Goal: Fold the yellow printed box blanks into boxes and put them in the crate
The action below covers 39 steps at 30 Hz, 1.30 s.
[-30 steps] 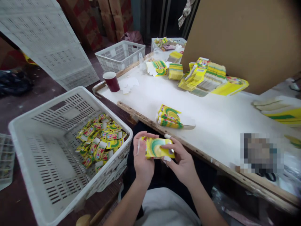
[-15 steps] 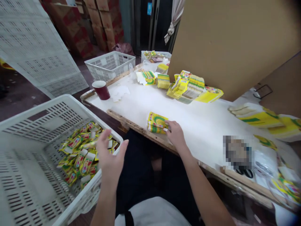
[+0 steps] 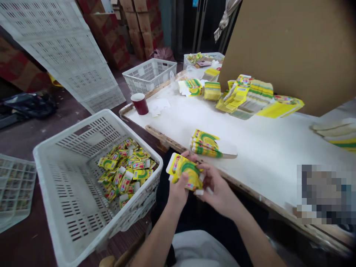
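Observation:
Above my lap, my left hand (image 3: 179,187) grips a small yellow and green carton (image 3: 185,171) with white end flaps, thumb on its printed face. My right hand (image 3: 215,185) closes its fingers on the carton's right end. Just beyond, on the white table (image 3: 250,148), lies a short stack of the same flat cartons (image 3: 207,144) near the wooden edge. To the left, a white plastic crate (image 3: 83,222) holds many small yellow cartons (image 3: 125,178) piled in its far right part.
A maroon cup (image 3: 139,104) stands at the table's left corner beside white paper scraps (image 3: 160,106). Bundled yellow cartons (image 3: 241,96) lie before a large cardboard sheet (image 3: 278,48). Stacked white crates (image 3: 75,55) stand at the back left.
My left hand has come from over the crate to the carton. My right hand has drawn a carton off the table stack toward my lap, and both hands now hold it. The view has shifted left.

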Available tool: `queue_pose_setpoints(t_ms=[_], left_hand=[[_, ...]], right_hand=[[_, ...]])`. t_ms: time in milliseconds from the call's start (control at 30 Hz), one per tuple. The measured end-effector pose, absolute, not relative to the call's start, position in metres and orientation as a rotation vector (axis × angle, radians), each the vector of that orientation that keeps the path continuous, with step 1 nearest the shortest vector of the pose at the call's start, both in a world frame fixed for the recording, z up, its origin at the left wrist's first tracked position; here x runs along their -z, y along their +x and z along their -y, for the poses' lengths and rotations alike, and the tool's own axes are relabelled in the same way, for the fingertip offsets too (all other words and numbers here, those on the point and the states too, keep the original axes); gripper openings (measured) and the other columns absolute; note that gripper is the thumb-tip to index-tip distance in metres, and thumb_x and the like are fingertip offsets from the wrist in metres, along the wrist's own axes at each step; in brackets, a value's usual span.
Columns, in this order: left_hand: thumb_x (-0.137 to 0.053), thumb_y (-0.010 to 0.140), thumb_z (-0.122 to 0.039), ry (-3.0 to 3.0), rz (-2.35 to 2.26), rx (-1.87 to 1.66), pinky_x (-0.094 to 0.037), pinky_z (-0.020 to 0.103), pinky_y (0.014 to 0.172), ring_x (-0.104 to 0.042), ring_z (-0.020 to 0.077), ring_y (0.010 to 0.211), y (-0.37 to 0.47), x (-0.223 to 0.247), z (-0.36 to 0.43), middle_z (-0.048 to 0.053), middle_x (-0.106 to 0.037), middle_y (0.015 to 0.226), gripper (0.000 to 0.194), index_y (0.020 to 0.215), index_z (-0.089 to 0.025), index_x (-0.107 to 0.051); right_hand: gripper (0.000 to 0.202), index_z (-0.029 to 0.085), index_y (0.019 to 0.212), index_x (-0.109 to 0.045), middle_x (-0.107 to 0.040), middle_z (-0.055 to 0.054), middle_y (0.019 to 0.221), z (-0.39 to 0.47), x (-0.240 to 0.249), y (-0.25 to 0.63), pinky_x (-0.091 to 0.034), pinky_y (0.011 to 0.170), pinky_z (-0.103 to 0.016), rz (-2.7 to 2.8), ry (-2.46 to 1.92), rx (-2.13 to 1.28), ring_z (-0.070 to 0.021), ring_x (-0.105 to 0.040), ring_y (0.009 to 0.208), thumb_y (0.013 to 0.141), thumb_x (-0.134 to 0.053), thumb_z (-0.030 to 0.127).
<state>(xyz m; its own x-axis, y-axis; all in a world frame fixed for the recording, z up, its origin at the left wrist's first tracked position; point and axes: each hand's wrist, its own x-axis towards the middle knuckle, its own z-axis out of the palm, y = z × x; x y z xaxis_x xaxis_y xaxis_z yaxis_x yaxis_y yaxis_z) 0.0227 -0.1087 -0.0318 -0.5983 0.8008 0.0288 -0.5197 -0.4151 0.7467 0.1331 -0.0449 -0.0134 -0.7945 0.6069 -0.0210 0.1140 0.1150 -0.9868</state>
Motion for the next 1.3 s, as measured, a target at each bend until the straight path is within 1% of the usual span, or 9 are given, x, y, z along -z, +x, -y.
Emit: queue_pose_setpoints(t_ms=[100,233,400,667,767,867,1000,1133,1300], left_hand=[[-0.053,0.079,-0.054,0.359,-0.937,-2.294,-0.046,0.029,0.071,-0.054,0.0139,0.071,0.025,0.027,0.107,0.0,-0.052,0.074,0.035,0.089,-0.021,-0.053],[-0.059,0.075,-0.054,0.353,-1.267,-2.324,-0.039,0.021,0.058,-0.04,0.0086,0.058,0.02,0.033,0.11,-0.004,-0.04,0.068,0.036,0.08,-0.021,-0.048],[-0.053,0.066,-0.073,0.502,-1.416,-2.153,-0.042,0.022,0.06,-0.047,0.0113,0.066,0.023,0.045,0.116,-0.001,-0.051,0.08,0.059,0.097,-0.022,-0.054],[-0.053,0.086,-0.039,0.682,-1.477,-1.986,-0.047,0.03,0.082,-0.061,0.0183,0.088,0.016,0.027,0.125,0.006,-0.068,0.094,0.028,0.096,-0.017,-0.067],[-0.056,0.083,-0.039,0.964,-1.611,-1.954,-0.037,0.039,0.102,-0.051,0.0249,0.117,0.008,0.006,0.133,0.01,-0.056,0.125,0.042,0.122,-0.021,-0.055],[-0.081,0.055,-0.039,1.297,-1.762,-1.645,-0.027,0.048,0.109,-0.038,0.0332,0.129,0.006,-0.006,0.137,0.012,-0.045,0.138,0.089,0.134,-0.022,-0.042],[-0.078,0.059,-0.031,1.395,-1.722,-1.244,-0.042,0.044,0.096,-0.054,0.0307,0.113,0.011,0.0,0.134,0.01,-0.056,0.125,0.08,0.131,-0.024,-0.042],[-0.069,0.067,-0.023,1.435,-1.751,-1.243,-0.045,0.037,0.092,-0.057,0.0256,0.107,0.015,0.009,0.13,0.008,-0.057,0.122,0.07,0.13,-0.025,-0.039],[-0.067,0.065,-0.018,1.675,-1.687,-1.188,-0.044,0.038,0.093,-0.053,0.0263,0.111,0.022,0.013,0.127,0.008,-0.053,0.124,0.074,0.132,-0.026,-0.035]], right_hand=[[0.052,0.027,0.117,-0.045,-0.054,0.0,0.091,0.076,0.018,0.126,-0.049,0.067,-0.025,1.841,-0.668,-1.893,-0.0132,-0.055,0.076,0.071,-0.063,0.012],[0.04,0.023,0.111,-0.054,-0.06,-0.004,0.097,0.09,0.033,0.117,-0.049,0.072,-0.028,1.791,-0.723,-1.928,-0.0163,-0.058,0.085,0.073,-0.063,0.014],[0.023,0.02,0.097,-0.059,-0.065,-0.002,0.085,0.074,0.035,0.121,-0.047,0.058,-0.024,1.759,-0.835,-1.814,-0.014,-0.058,0.067,0.074,-0.061,0.018],[0.022,0.027,0.088,-0.072,-0.067,-0.003,0.08,0.035,0.018,0.164,-0.048,0.066,-0.033,2.033,-0.817,-0.977,-0.0201,-0.06,0.074,0.079,-0.056,0.016],[0.031,0.035,0.092,-0.072,-0.068,-0.003,0.084,0.026,0.015,0.175,-0.046,0.08,-0.043,2.125,-0.824,-0.512,-0.0237,-0.058,0.085,0.081,-0.053,0.013],[0.035,0.041,0.093,-0.071,-0.069,0.0,0.081,0.031,0.011,0.175,-0.037,0.096,-0.05,2.28,-0.664,-0.332,-0.0242,-0.059,0.09,0.082,-0.055,0.012],[0.043,0.046,0.11,-0.062,-0.065,0.0,0.103,0.045,0.008,0.166,-0.027,0.106,-0.054,2.304,-0.534,-0.462,-0.0264,-0.054,0.109,0.081,-0.057,0.015],[0.073,0.032,0.144,-0.024,-0.034,-0.009,0.146,0.049,0.018,0.157,-0.034,0.104,-0.054,1.857,-0.82,-0.968,-0.0316,-0.035,0.132,0.08,-0.061,0.036],[0.048,0.025,0.132,-0.047,-0.055,-0.011,0.131,0.052,0.03,0.145,-0.049,0.093,-0.044,1.521,-0.798,-1.943,-0.0274,-0.056,0.116,0.088,-0.045,0.046]])
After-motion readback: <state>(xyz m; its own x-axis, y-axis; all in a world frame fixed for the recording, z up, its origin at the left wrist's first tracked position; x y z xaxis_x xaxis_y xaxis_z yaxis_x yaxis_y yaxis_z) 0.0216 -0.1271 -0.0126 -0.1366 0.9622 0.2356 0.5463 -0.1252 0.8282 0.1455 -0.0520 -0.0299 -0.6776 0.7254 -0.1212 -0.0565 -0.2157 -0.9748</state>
